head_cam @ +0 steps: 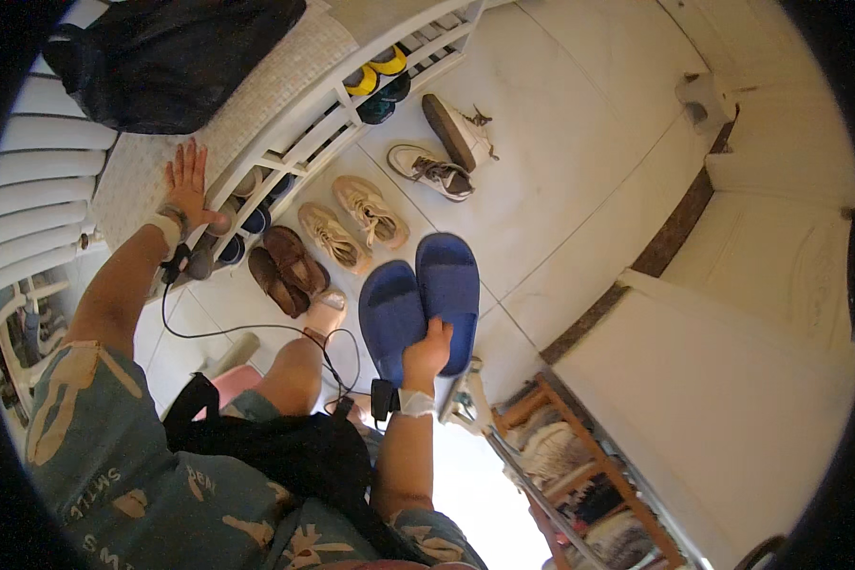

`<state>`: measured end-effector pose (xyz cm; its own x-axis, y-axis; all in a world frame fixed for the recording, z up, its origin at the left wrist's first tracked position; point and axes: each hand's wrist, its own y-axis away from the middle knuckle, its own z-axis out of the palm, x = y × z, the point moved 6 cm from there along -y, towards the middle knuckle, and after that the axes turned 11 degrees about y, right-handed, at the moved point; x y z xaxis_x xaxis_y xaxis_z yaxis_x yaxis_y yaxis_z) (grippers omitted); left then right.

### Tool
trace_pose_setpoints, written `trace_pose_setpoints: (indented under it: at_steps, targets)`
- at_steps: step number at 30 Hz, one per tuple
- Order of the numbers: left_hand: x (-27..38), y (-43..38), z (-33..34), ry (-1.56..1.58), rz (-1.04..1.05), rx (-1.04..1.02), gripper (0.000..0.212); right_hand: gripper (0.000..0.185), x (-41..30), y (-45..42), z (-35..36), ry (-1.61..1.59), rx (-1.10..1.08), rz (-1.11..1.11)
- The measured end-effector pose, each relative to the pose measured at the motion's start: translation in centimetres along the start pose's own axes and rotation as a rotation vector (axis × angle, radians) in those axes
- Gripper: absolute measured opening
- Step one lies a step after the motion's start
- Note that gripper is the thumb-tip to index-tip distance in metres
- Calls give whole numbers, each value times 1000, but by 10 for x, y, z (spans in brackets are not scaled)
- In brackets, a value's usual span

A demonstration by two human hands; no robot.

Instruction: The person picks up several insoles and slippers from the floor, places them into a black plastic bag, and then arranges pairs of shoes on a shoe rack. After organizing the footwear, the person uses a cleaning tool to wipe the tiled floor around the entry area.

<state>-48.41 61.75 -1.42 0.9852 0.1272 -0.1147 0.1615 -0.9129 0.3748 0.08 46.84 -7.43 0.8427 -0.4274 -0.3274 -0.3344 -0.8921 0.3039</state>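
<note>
My right hand (427,353) grips a pair of blue slide sandals (447,278) side by side, the thumb on top near their inner edges. Fingers spread, my left hand (189,187) rests flat on the woven-looking top (139,171) of a white shoe rack (292,146), empty. Below it, shoes sit inside the rack. On the floor beside the rack stand brown moccasins (292,260), beige sneakers (370,212) and white sneakers with dark laces (434,171). Wristbands with small black devices and a cable are on both my wrists.
A black bag or cloth (164,64) lies on the rack top, beside white slats (43,171). Yellow shoes (388,60) sit in the rack's far part. A wooden shelf (577,456) with folded or fluffy items and a metal-framed door edge stand at lower right. The cable hangs over my leg.
</note>
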Motion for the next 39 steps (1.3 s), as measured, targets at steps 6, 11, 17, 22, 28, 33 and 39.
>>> trace_pose_setpoints:
  at_steps: [6,11,17,22,28,33,39]
  targets:
    - [51,3,-61,416,-27,127,105,30,-86,-79,-96,189,-102,-119]
    - [139,-73,-146,645,413,141,89,29,-142,-171,-121,280,-94,-218]
    - [170,-180,-151,74,306,-193,132,29,-203,-288,-89,353,-165,-286]
    - [148,-207,-94,137,344,-99,162,28,-268,-375,-33,366,-119,-463]
    - [153,-207,-89,188,390,11,145,34,-335,-450,15,165,-48,-815]
    - [155,-216,-97,292,352,-109,139,36,-368,-492,48,264,-66,-1034]
    - [154,-208,-100,253,361,83,100,42,-376,-473,63,-468,-610,-667]
